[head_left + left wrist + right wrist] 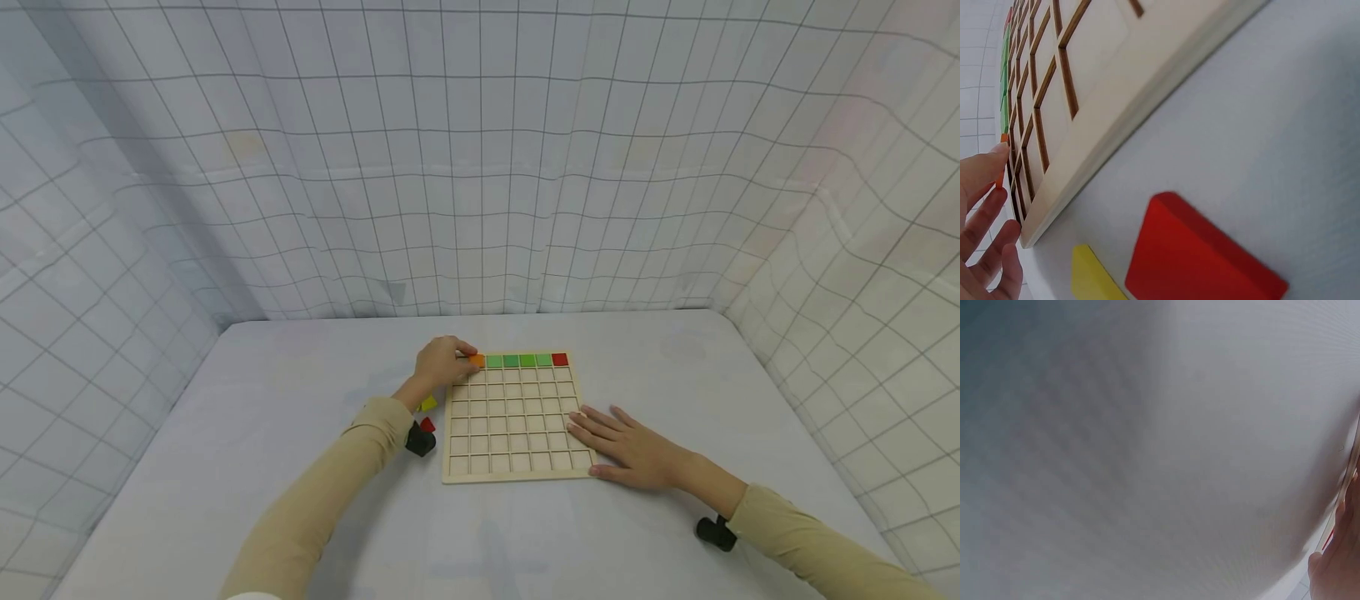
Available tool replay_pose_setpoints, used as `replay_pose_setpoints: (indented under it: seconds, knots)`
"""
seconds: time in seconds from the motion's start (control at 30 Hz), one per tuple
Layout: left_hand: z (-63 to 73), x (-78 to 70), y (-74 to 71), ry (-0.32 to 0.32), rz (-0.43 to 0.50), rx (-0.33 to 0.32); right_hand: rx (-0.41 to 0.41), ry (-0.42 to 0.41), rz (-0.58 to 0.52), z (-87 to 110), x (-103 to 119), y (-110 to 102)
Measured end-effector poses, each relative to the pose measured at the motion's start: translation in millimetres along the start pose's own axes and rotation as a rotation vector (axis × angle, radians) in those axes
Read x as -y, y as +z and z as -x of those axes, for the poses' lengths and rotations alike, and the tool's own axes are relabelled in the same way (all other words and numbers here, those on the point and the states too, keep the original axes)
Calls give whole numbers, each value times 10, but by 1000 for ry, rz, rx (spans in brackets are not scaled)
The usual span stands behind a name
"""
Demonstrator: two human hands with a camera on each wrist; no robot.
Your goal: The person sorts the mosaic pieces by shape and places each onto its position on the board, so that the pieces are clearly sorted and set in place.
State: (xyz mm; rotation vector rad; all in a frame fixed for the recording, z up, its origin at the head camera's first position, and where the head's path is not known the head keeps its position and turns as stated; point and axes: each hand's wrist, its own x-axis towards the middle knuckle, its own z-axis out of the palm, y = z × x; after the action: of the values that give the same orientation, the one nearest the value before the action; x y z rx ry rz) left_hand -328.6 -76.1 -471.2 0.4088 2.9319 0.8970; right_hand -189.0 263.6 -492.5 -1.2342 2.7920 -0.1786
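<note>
A wooden grid board (517, 408) lies on the table, its far row filled with several green square tiles (511, 361) and a red tile (559, 359) at the right end. At the far left corner my left hand (442, 361) pinches an orange tile (477, 361) between thumb and fingers, in line with that row. The same orange tile (1004, 139) shows edge-on in the left wrist view. My right hand (637, 450) lies with fingers spread over the board's right edge, fingertips on the frame. Only part of this hand (1338, 569) enters the right wrist view.
Left of the board, under my left wrist, lie yellow tiles (428, 403) and a red tile (427, 425); the red tile (1200, 253) looms large in the left wrist view. A white cloth covers the table (300, 367). Grid-patterned curtains (480, 167) enclose the back and sides.
</note>
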Motion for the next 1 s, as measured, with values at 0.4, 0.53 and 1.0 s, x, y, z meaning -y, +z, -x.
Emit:
replay_pose_setpoints:
  seconds: [0.4,0.53,1.0]
  knots:
    - [-34,22,25,1,-15,12,-10,-5,3,-13,-2,7]
    - [-37,22,16,9,-21,11,-19,-6,6,-18,2,4]
    - [-61,25,29,9,-29,15,-31,-11,22,-26,-4,14]
